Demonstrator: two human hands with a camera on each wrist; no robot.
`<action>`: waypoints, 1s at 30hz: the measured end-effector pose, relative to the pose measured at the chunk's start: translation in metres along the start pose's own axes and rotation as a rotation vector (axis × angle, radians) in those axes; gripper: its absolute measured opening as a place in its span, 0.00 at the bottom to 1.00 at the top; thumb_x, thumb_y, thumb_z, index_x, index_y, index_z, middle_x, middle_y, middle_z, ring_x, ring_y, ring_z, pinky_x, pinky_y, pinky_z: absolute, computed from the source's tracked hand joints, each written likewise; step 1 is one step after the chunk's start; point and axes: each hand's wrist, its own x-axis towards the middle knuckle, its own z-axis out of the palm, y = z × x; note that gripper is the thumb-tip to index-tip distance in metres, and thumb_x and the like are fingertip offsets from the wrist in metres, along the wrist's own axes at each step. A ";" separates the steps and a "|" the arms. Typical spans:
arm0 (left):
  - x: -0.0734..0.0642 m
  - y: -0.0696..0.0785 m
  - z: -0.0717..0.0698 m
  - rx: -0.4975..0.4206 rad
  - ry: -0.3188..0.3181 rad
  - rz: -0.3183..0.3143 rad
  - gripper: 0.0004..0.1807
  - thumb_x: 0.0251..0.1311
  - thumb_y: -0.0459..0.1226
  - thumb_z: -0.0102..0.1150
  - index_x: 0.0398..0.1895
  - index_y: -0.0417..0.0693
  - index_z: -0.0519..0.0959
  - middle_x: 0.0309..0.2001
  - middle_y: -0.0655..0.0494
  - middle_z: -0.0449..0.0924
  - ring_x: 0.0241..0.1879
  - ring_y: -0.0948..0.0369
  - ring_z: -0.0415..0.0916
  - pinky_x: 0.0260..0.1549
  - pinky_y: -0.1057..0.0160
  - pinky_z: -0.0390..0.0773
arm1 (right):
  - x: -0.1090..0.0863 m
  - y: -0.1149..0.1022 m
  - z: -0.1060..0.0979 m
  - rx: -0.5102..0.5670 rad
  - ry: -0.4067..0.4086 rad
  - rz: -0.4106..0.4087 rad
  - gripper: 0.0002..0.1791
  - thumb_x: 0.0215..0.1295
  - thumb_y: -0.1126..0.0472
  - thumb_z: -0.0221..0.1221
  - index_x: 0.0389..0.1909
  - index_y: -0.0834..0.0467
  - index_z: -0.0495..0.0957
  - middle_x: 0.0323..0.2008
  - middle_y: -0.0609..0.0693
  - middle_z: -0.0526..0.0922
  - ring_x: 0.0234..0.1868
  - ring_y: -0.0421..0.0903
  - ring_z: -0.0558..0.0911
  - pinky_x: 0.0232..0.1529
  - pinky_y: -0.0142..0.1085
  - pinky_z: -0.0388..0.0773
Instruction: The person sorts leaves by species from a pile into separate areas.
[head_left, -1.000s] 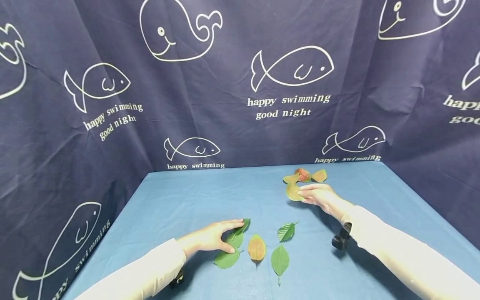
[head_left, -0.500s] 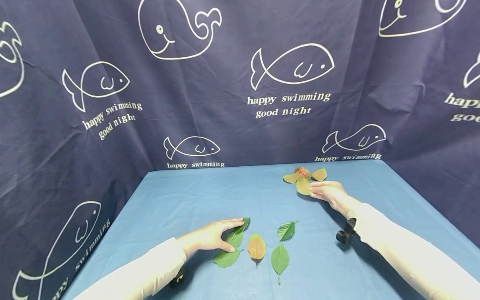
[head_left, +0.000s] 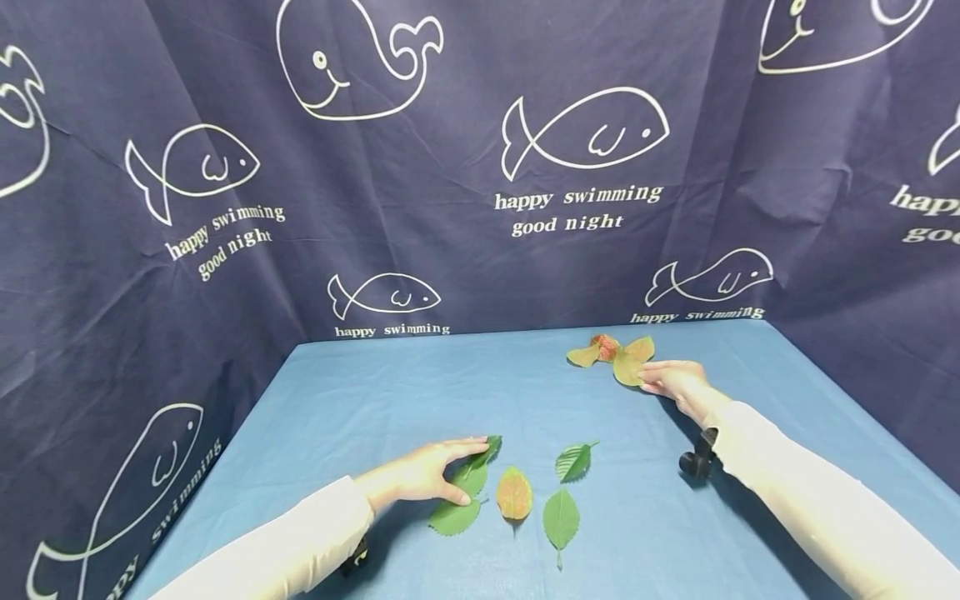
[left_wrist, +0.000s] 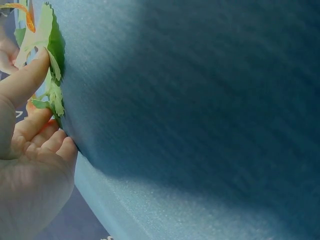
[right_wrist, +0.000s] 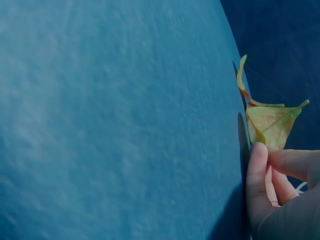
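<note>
My right hand (head_left: 678, 383) pinches a yellow-green leaf (head_left: 627, 368) between thumb and fingertips at the far right of the table. In the right wrist view this leaf (right_wrist: 275, 124) stands up from the cloth, its stem pointing away from the fingers. Around it lie a yellow leaf (head_left: 582, 357), a red leaf (head_left: 604, 347) and an orange-yellow leaf (head_left: 641, 347), which it overlaps in the head view. My left hand (head_left: 423, 473) rests with fingers spread over a row of green leaves; its thumb touches the lowest leaf (head_left: 454, 518), its fingertips the top one (head_left: 492, 448).
Right of my left hand lie an orange leaf (head_left: 514, 495) and two green leaves, one striped (head_left: 574, 462) and one oval (head_left: 561, 518). A blue cloth (head_left: 375, 392) covers the table. Dark blue printed curtains (head_left: 465, 242) stand close behind and on both sides.
My right hand has carried the yellow-green leaf to the right and slightly back, past the red leaf to the orange-yellow one. My left hand has stayed in place.
</note>
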 end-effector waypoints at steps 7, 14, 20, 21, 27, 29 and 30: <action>0.000 0.000 -0.001 -0.015 0.002 0.008 0.42 0.54 0.38 0.70 0.72 0.46 0.62 0.75 0.51 0.57 0.74 0.48 0.53 0.68 0.41 0.57 | 0.005 -0.003 -0.004 -0.007 0.041 0.018 0.29 0.60 0.78 0.57 0.63 0.82 0.61 0.21 0.41 0.83 0.25 0.33 0.84 0.35 0.27 0.83; 0.000 0.000 -0.001 -0.009 0.000 0.011 0.42 0.54 0.39 0.70 0.73 0.47 0.62 0.75 0.51 0.56 0.74 0.48 0.53 0.68 0.42 0.57 | 0.009 -0.003 -0.004 -0.032 0.068 0.034 0.28 0.60 0.77 0.58 0.61 0.81 0.64 0.20 0.41 0.83 0.23 0.34 0.84 0.34 0.27 0.83; 0.000 -0.001 0.000 -0.011 0.002 0.024 0.42 0.54 0.38 0.70 0.72 0.45 0.63 0.75 0.50 0.57 0.74 0.48 0.54 0.68 0.42 0.58 | 0.011 -0.004 -0.003 -0.024 0.086 0.036 0.26 0.60 0.78 0.58 0.59 0.81 0.65 0.20 0.42 0.83 0.23 0.34 0.85 0.35 0.28 0.83; 0.000 -0.001 0.000 -0.011 0.002 0.025 0.42 0.54 0.38 0.70 0.72 0.45 0.63 0.75 0.50 0.57 0.74 0.48 0.54 0.68 0.42 0.58 | 0.011 -0.004 -0.003 -0.027 0.092 0.037 0.26 0.60 0.78 0.57 0.59 0.81 0.66 0.20 0.42 0.83 0.23 0.34 0.85 0.35 0.29 0.83; 0.001 -0.001 0.001 -0.018 0.004 0.021 0.42 0.54 0.38 0.70 0.72 0.45 0.63 0.75 0.50 0.57 0.74 0.48 0.53 0.68 0.42 0.57 | 0.013 -0.004 -0.002 -0.043 0.121 0.049 0.20 0.60 0.76 0.58 0.53 0.77 0.71 0.19 0.42 0.82 0.22 0.34 0.84 0.35 0.28 0.83; 0.001 -0.001 0.001 -0.019 0.005 0.020 0.42 0.53 0.38 0.70 0.72 0.45 0.63 0.75 0.50 0.57 0.74 0.48 0.53 0.68 0.42 0.57 | 0.014 -0.005 -0.002 -0.039 0.129 0.053 0.19 0.60 0.75 0.59 0.52 0.76 0.72 0.19 0.42 0.82 0.21 0.34 0.84 0.34 0.28 0.83; 0.001 -0.001 0.001 -0.019 0.005 0.019 0.42 0.53 0.38 0.70 0.72 0.45 0.63 0.75 0.50 0.57 0.74 0.48 0.53 0.68 0.42 0.57 | 0.014 -0.005 -0.003 -0.036 0.130 0.053 0.19 0.60 0.75 0.59 0.52 0.76 0.72 0.19 0.42 0.81 0.21 0.34 0.84 0.34 0.28 0.83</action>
